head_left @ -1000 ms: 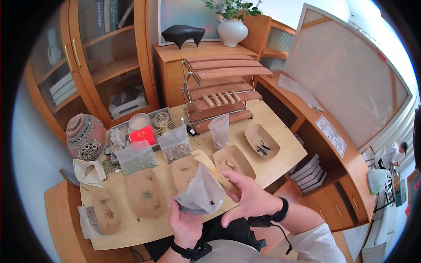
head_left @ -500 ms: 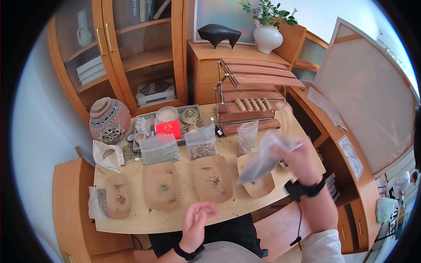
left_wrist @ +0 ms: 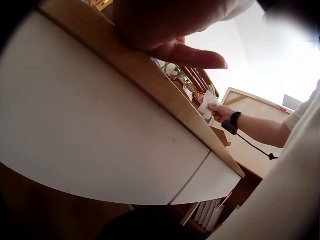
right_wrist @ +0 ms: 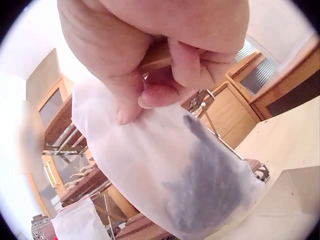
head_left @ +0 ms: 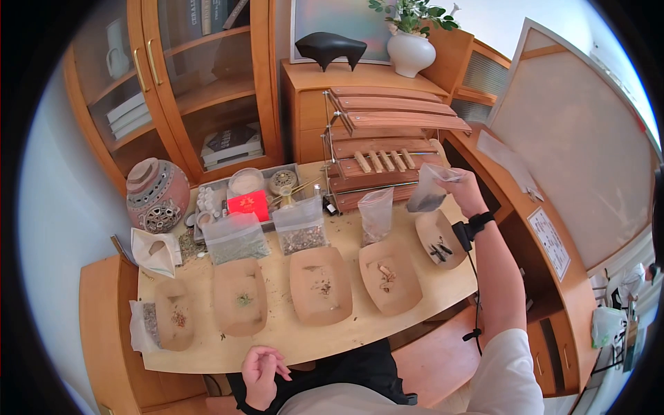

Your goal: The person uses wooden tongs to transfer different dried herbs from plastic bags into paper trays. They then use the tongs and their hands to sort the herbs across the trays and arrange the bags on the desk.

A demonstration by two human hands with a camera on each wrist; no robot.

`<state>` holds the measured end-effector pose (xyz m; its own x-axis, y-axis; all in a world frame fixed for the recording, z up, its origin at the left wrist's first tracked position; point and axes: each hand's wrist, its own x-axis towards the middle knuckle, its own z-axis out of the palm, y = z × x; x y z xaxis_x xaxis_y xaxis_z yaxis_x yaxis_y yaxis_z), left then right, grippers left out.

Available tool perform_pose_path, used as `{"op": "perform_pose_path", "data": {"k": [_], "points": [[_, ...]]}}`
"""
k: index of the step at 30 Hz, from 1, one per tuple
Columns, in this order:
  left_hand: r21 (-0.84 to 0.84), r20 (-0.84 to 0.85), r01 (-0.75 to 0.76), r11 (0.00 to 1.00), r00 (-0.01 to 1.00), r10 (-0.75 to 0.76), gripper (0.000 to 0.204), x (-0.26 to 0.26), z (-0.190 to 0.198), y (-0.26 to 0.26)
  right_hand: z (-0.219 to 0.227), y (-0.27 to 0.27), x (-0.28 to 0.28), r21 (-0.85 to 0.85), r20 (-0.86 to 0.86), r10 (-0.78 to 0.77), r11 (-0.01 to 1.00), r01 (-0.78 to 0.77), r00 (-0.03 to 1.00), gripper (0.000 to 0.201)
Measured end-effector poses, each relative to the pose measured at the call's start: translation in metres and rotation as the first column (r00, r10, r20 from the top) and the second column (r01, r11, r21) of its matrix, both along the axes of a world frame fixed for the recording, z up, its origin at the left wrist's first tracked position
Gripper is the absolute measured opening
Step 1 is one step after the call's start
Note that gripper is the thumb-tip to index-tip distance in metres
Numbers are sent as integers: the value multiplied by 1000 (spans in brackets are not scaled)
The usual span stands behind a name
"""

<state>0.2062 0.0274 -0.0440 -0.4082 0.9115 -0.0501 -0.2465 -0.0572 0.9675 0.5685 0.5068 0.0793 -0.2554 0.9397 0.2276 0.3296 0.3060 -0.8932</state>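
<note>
At the right end of the table, my right hand (head_left: 466,192) grips a translucent plastic bag (head_left: 426,195) by its top. Dark contents (right_wrist: 210,185) show through the bag's lower part in the right wrist view. A light wooden strip (right_wrist: 156,65) is also tucked in that hand's fingers. The bag hangs close behind a brown paper tray (head_left: 454,259) with dark sticks (head_left: 438,249) in it. My left hand (head_left: 263,375) is at the front edge of the table (head_left: 332,353), fingers loosely curled and holding nothing.
Several more paper trays (head_left: 240,277) with small dried bits stand in a row. Behind them are filled bags (head_left: 237,238), a red packet (head_left: 247,206) in a grey tray, a patterned jar (head_left: 158,197) and a slatted wooden rack (head_left: 387,166). A black cable (head_left: 473,297) hangs from my right wrist.
My left hand has come off the bag and lowered to the table's front edge. My right hand has carried the bag and wooden strip rightward and away, beside the far-right tray.
</note>
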Motion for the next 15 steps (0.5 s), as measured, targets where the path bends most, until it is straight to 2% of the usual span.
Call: {"op": "perform_pose_path", "data": {"k": [3,6,10,12,15], "points": [[-14,5,-15,1000,1000,15,14,-1,-5,-2,-4,1,-8,36,-55,-14,999,16,998,15],[-12,3,-19,1000,1000,19,14,1,-3,-1,1,-2,-13,45,-41,-49,998,51,998,15],[3,-29,5,1000,1000,-5,14,2,-2,1,-8,-4,-13,66,-52,-21,998,24,998,15],[0,-31,8,1000,1000,-8,14,1,-3,0,-10,-3,-6,11,56,1,1000,-2,998,18],[-3,-30,12,1000,999,-12,14,1,-3,0,-6,0,0,5,99,27,1000,-28,995,15]]}}
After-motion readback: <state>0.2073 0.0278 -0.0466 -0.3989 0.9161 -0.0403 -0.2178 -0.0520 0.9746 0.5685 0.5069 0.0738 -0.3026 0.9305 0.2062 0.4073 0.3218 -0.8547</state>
